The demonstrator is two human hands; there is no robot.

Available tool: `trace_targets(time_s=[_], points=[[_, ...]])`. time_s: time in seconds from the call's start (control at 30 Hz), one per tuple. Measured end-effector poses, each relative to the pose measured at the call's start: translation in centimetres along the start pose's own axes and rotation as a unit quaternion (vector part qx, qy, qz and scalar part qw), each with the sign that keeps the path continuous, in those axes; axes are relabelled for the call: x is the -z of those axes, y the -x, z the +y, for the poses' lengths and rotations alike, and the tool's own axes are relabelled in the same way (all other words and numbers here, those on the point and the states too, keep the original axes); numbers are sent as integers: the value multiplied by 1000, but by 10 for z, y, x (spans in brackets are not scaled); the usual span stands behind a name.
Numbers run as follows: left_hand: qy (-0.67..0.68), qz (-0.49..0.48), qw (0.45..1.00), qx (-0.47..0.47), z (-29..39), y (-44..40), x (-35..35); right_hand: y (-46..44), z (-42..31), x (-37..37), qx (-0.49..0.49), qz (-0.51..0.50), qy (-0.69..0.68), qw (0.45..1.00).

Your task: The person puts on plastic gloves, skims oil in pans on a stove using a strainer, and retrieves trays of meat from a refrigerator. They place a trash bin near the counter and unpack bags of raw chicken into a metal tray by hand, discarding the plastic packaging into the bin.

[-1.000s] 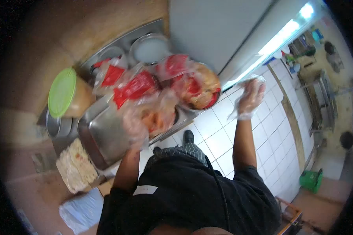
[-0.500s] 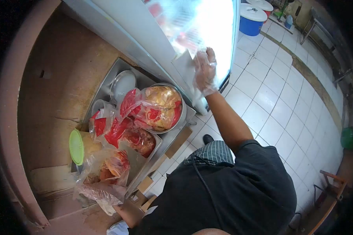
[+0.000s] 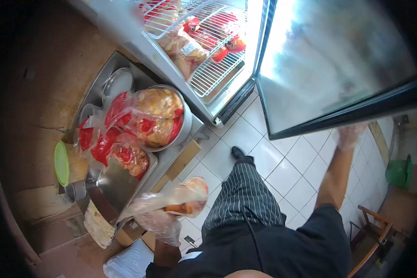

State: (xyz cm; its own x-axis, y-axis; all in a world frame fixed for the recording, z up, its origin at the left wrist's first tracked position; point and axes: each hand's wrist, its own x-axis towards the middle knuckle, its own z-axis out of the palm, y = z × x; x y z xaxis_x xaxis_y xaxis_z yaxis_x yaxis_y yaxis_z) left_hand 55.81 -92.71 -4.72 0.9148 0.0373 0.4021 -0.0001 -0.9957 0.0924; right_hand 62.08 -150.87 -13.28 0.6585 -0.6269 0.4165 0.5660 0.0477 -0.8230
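Two hands in clear plastic gloves were in view. Left hand point(image 3: 156, 223), lower centre-left of the frame, had its fingers closed on a clear plastic bag of orange-red meat point(image 3: 190, 197); bag was off the steel surface point(image 3: 173, 150), just beside its edge. Right hand point(image 3: 350, 135), right of the frame, was at the lower edge of the dark-framed glass door point(image 3: 333, 69), partly hidden and blurred; couldn't tell how far open or whether it gripped. Door stood open on the white upright fridge point(image 3: 185, 85), upper centre, red-and-clear packs on its wire shelves. Left of centre: round metal pot point(image 3: 187, 123) with bagged yellowish-red food, rectangular steel pan point(image 3: 118, 185), green-lidded tub point(image 3: 61, 163).
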Motion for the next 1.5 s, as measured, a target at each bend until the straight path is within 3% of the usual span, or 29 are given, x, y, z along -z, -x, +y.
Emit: trace_targets(time_s=[0.07, 0.17, 0.2, 0.3, 0.33, 0.37, 0.4, 0.43, 0.47, 0.53, 0.67, 0.7, 0.77, 0.83, 0.9, 1.0, 1.07, 1.13, 1.3, 1.5], points=[[-4, -62, 998, -23, 25, 10, -41, -18, -9, 18, -10, -68, -27, 997], [359, -78, 929, 32, 51, 30, -125, -36, 10, 63, -123, -21, -203, 971], [272, -94, 949, -130, 59, 19, -144, -39, 28, 89, -170, -15, -261, 950], [141, -53, 969, -198, 105, 18, -210, -48, 122, 206, -296, -157, -378, 863], [168, -56, 970, -165, 107, 36, -242, -42, 125, 170, -345, 88, -322, 877], [199, -69, 963, -166, 118, 31, -260, -35, 125, 131, -376, 327, -237, 834], [228, -80, 956, -164, 129, 25, -275, -26, 141, 157, -411, 333, -377, 760], [257, -86, 949, -162, 141, 19, -290, -20, 159, 177, -424, 358, -369, 746], [201, -101, 963, -146, 158, 14, -303, -7, 181, 203, -436, 371, -332, 750], [357, -163, 919, 43, 187, 7, -324, 28, 226, 263, -461, 397, -262, 749], [440, -137, 883, 89, 235, -49, -357, 148, 309, 358, -557, 401, -184, 704], [444, -135, 882, 85, 242, -59, -365, 180, 323, 359, -598, 389, -160, 682], [459, -124, 877, 67, 256, -83, -378, 189, 335, 270, -716, 323, 131, 605], [463, -107, 879, 34, 264, -112, -386, 187, 342, 179, -731, 176, 157, 640], [458, -92, 884, -5, 272, -138, -389, 181, 365, 104, -719, 34, 74, 690], [453, -65, 886, -78, 284, -185, -398, 121, 355, -42, -446, -103, 54, 887], [457, -50, 880, -118, 293, -210, -409, 115, 369, -62, -285, -215, 118, 927], [460, -37, 875, -147, 302, -226, -414, 103, 386, -66, -223, -254, 133, 932], [472, -15, 855, -212, 315, -249, -419, 61, 387, -45, -262, -248, 128, 924], [485, 7, 808, -335, 339, -287, -407, 43, 415, -85, -216, -243, 117, 938]])
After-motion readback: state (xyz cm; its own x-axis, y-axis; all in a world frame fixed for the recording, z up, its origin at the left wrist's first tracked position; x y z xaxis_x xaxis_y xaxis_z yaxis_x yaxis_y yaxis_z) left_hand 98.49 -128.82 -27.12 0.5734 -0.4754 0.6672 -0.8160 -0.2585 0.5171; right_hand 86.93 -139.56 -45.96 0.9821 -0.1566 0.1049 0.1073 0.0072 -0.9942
